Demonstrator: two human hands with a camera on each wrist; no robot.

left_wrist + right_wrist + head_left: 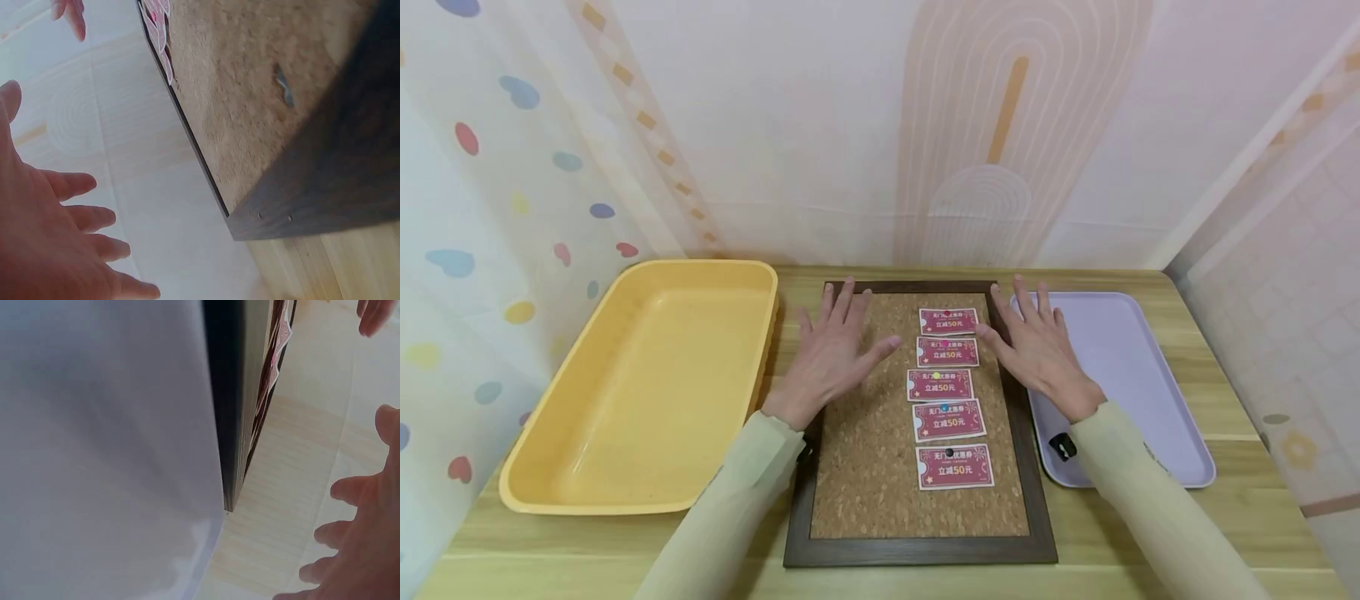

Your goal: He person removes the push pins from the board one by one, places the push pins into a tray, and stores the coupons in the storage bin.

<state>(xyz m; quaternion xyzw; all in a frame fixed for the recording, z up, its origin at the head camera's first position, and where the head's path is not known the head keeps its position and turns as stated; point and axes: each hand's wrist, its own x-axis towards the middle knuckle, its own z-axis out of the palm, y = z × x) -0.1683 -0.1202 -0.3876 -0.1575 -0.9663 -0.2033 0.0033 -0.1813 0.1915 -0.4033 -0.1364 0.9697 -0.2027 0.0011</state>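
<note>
A cork board (865,467) in a dark wooden frame (917,552) lies in the middle of the table. Several red paper coupons are fixed in a column on its right half, each with a coloured push pin near its top edge; the lowest coupon (955,468) has a black pin (950,452). Over the board's left side, my left hand (831,354) spreads its fingers and holds nothing. My right hand (1037,346), fingers also spread and holding nothing, is above the right frame edge beside the upper coupons. Both wrist views show the hands raised off the board.
To the left stands a deep yellow tray (647,505) with nothing visible in it. A shallow lilac tray (1120,375) lies at the right, partly under my right forearm. Behind the wooden table (1240,492) hangs a patterned curtain (805,125).
</note>
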